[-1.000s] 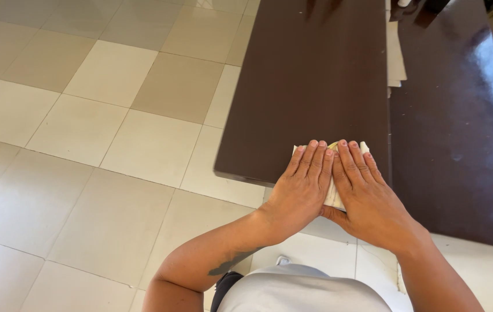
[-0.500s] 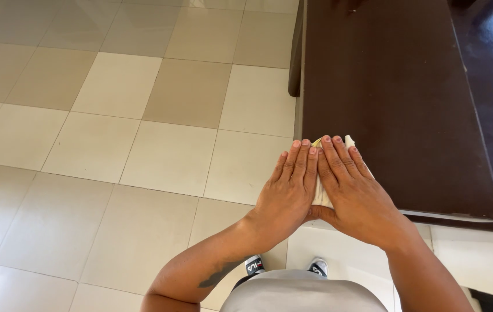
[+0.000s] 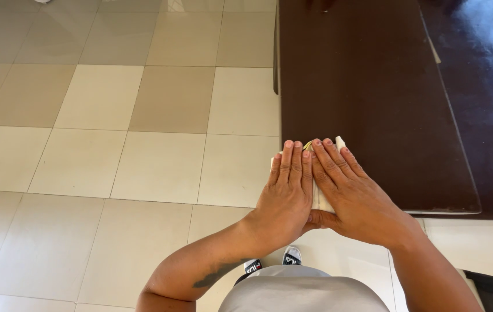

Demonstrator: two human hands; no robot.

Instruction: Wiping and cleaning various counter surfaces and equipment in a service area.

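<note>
1. The left hand (image 3: 288, 190) lies flat, palm down, fingers straight and together, pressing on a small folded cloth (image 3: 320, 199)
2. The right hand (image 3: 353, 193) lies flat beside it, thumbs touching, fingers spread slightly, gripping nothing
3. The cloth sits at the near left corner of the dark brown tabletop (image 3: 368, 86), mostly hidden; only pale edges show
4. Judging by its compact shape, the folding looks nearly done, with the flattening under way
5. A tiled floor (image 3: 113, 144) stretches left
</note>
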